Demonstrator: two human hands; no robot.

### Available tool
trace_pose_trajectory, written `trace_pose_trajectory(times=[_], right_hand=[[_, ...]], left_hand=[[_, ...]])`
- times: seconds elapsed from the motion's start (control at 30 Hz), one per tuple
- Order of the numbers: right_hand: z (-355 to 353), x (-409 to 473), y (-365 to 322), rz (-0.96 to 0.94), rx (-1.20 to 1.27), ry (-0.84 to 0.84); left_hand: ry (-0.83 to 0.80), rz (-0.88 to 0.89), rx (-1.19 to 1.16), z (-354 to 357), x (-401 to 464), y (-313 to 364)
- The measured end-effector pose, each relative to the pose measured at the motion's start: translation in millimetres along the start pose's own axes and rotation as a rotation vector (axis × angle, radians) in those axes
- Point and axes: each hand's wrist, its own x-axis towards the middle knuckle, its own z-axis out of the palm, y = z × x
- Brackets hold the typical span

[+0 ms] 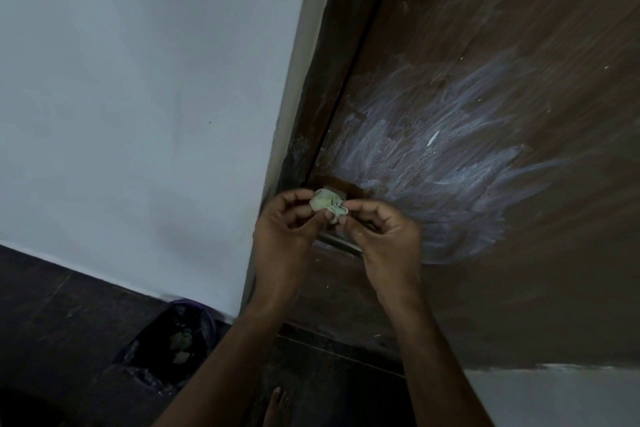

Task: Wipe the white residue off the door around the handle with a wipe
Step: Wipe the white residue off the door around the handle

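Head view: a pale wall (pixel 138 97) fills the left, beside the brown door (pixel 519 288), which is smeared with white residue (pixel 450 156) spreading up and right from the handle (pixel 341 243). On the dark floor (pixel 52 305) below stands a bin lined with a black bag (pixel 169 343). Left hand (pixel 287 229) and right hand (pixel 384 236) together pinch a crumpled greenish wipe (pixel 328 203) between their fingertips, just in front of the handle.

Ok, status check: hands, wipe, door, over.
Left hand and right hand both pinching crumpled wipe, off the door. White residue still heavy above and right of handle. Nothing blocking.
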Motion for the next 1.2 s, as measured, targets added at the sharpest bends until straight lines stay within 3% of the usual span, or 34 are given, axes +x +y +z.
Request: trace_pose_trajectory(times=[0.1, 0.23, 0.57, 0.77, 0.9, 1.07, 1.2], right_hand=[[1, 3, 0, -0.004, -0.017, -0.01], [1, 8, -6, -0.146, -0.168, 0.027], [2, -2, -12, -0.271, -0.188, -0.035], [11, 7, -13, -0.045, 0.072, 0.054], [22, 8, -15, -0.257, -0.169, 0.02], [32, 20, -17, -0.72, -0.622, 0.174], [35, 41, -7, -0.893, -0.696, 0.27]], left_hand=[[-0.05, 0.035, 0.044, 2, 0, -2], [-0.068, 0.12, 0.12, 5, -4, -3], [-0.079, -0.081, -0.304, 5, 6, 3], [-0.043, -0.079, -0.343, 6, 2, -1], [0.023, 0.1, -0.159, 6, 1, -2], [0.066, 0.109, -0.063, 9, 1, -4], [0.153, 0.159, 0.017, 10, -2, -3]])
